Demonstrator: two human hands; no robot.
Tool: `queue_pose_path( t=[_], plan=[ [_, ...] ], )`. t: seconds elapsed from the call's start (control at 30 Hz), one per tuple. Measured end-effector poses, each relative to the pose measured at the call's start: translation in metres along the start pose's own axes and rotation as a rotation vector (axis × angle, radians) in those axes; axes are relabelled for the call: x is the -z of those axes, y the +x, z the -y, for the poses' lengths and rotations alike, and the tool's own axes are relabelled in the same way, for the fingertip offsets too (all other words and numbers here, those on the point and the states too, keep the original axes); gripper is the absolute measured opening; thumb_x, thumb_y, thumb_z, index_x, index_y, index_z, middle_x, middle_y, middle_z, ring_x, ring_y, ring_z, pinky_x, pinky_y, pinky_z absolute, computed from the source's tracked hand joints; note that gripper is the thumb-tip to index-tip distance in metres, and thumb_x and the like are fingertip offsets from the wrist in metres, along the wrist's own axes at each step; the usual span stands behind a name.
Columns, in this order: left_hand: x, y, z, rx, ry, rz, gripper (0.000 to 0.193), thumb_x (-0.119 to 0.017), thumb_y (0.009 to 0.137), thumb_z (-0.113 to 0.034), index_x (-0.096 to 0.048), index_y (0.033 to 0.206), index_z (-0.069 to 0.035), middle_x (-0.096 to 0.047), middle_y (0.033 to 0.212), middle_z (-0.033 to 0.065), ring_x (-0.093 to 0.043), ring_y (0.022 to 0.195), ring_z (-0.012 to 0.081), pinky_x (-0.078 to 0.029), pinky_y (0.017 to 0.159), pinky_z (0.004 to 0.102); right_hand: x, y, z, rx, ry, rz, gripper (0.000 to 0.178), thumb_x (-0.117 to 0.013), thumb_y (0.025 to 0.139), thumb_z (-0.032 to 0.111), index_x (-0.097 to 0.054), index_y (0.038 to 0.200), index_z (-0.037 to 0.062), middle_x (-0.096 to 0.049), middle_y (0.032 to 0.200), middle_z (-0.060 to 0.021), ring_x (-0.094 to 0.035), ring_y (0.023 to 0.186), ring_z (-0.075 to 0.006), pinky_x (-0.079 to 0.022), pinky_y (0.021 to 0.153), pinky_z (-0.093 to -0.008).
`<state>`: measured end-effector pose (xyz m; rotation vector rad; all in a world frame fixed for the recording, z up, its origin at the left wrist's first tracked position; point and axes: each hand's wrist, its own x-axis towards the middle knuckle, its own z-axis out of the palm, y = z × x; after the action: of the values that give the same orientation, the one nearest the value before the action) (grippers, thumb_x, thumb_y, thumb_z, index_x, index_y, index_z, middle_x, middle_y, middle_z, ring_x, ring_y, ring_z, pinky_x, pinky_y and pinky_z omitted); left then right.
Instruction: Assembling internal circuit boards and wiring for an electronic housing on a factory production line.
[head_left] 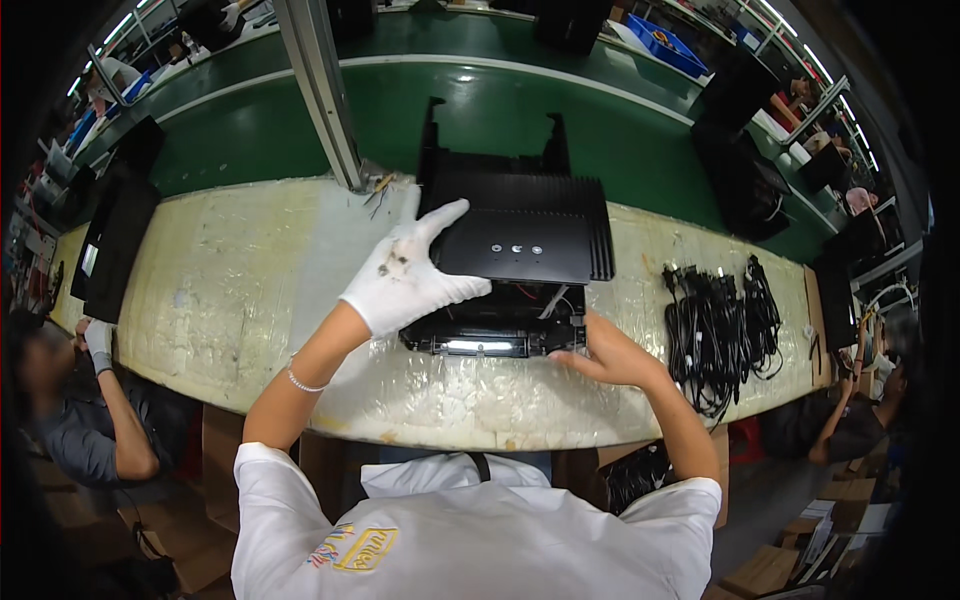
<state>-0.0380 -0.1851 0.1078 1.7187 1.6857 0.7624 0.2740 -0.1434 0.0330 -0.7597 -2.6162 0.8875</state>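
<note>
My left hand (408, 268), in a white glove with dark smudges, lies against the left edge of a black ribbed cover (540, 225). Its fingers are stretched and spread apart. Three small light marks show on the cover, which sits over a black device housing (470, 338). The housing's near side is uncovered, with thin wires and a shiny strip in view. My bare right hand (605, 352) grips the housing's near right corner, thumb in front; its other fingers are partly hidden. Two black arms of the device stick out at the far side.
A bundle of black cables (720, 330) lies on the plastic-covered bench (230, 270) to the right. A metal post (320, 90) rises beyond my left hand. Past the bench runs a green conveyor (240, 135) with black units (740, 180). Co-workers sit at both sides.
</note>
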Motion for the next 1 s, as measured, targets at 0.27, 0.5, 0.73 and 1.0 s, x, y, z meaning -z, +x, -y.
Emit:
queue_pose_path(
  t=[0.27,0.5,0.73,1.0],
  plan=[
    [-0.013,0.181,0.02,-0.064,-0.163,-0.081,0.075,-0.077,0.074,-0.045,-0.054,0.139,-0.017,-0.019,0.157,0.0279,-0.035,0.141,0.0388,-0.035,0.112,0.0384,0.054,0.072,-0.093,-0.432,-0.084,-0.156,0.029,-0.063,0.095,0.024,-0.058,0.095,-0.0045,-0.061,0.083,-0.0175,-0.062,0.076,-0.0251,-0.05,0.074,-0.0361],
    [-0.042,0.299,0.03,-0.128,-0.137,-0.228,0.072,-0.075,0.077,-0.05,-0.056,0.137,-0.015,-0.035,0.153,0.021,-0.039,0.138,0.0336,-0.035,0.112,0.0368,0.093,0.139,-0.176,-0.528,0.171,-0.496,0.032,-0.062,0.095,0.016,-0.048,0.081,-0.0088,-0.063,0.08,-0.0158,-0.066,0.069,-0.0177,-0.061,0.049,-0.0338],
    [-0.053,0.282,0.036,-0.14,-0.152,-0.486,0.067,-0.072,0.08,-0.048,-0.061,0.124,0.001,-0.06,0.128,0.0218,-0.052,0.125,0.0332,-0.04,0.106,0.0369,0.066,0.137,-0.167,-0.533,-0.581,-0.589,0.025,-0.067,0.089,0.02,-0.057,0.086,-0.0026,-0.065,0.07,-0.0249,-0.066,0.068,-0.0432,-0.055,0.06,-0.0496],
    [-0.104,0.127,0.1,-0.287,0.238,-0.228,0.059,-0.058,0.092,-0.041,-0.049,0.134,-0.001,-0.044,0.141,0.0229,-0.039,0.134,0.0368,-0.032,0.112,0.0429,-0.011,0.161,-0.084,-0.168,-0.264,-0.45,0.011,-0.062,0.086,0.009,-0.061,0.086,-0.0019,-0.066,0.082,-0.021,-0.062,0.077,-0.0433,-0.05,0.069,-0.0481]
  ],
)
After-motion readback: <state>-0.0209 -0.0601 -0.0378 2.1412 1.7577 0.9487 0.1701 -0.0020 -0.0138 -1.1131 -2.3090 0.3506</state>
